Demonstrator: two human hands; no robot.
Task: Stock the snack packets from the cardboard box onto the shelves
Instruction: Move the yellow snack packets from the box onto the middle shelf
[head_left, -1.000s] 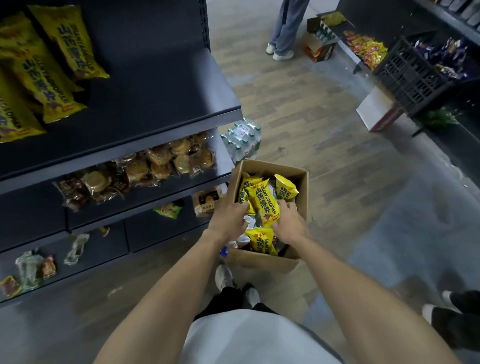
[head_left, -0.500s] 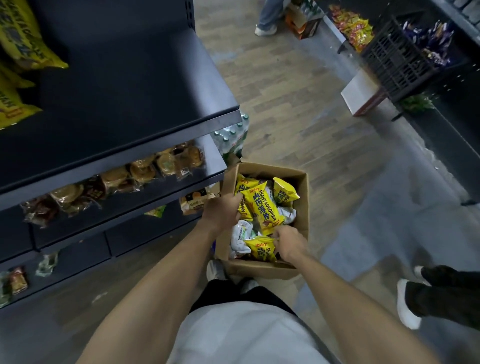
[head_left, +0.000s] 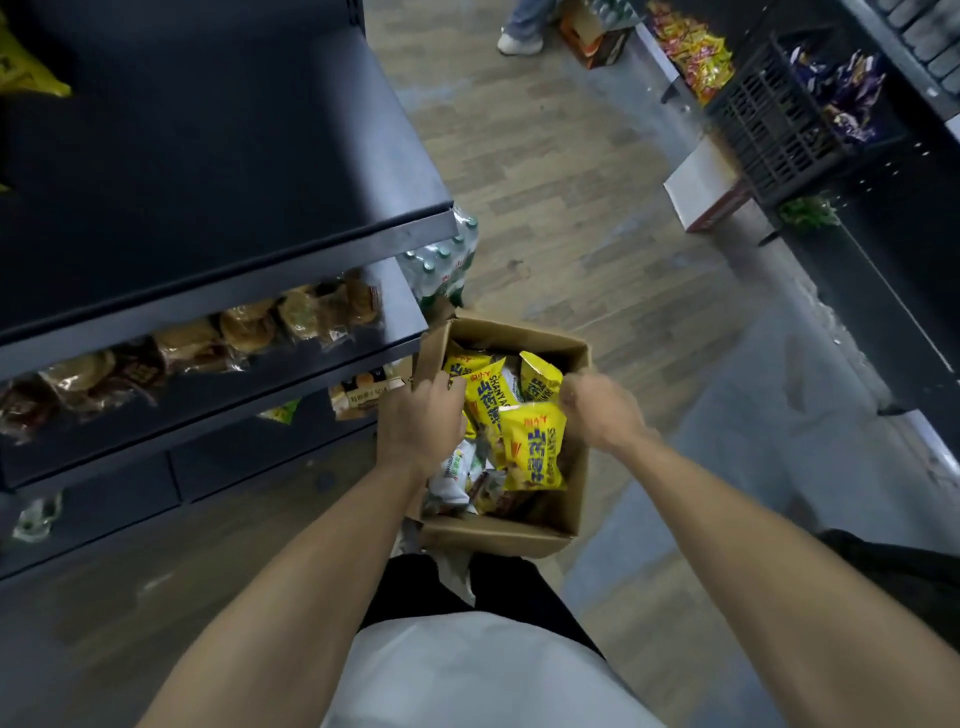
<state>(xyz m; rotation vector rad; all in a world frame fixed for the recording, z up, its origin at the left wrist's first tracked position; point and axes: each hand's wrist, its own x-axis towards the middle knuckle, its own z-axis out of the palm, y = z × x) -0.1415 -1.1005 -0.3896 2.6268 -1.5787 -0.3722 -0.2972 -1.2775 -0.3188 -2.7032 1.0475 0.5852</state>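
On the left, the dark metal shelf (head_left: 223, 171) has lots of bare room on top, with wrapped brown buns (head_left: 249, 327) one level down. The left hand (head_left: 421, 421) curls round yellow snack packets (head_left: 485, 397) inside the brown cardboard box (head_left: 498, 535) on the floor. A moment ago the right hand (head_left: 597, 410) was low in the box; now it has pulled one yellow packet (head_left: 532, 447) up by its top corner. It can go left to the shelf next, staying clear of the shelf's front edge.

Head camera looks steeply down (wide-angle) onto the cardboard box (head_left: 498, 535), close.
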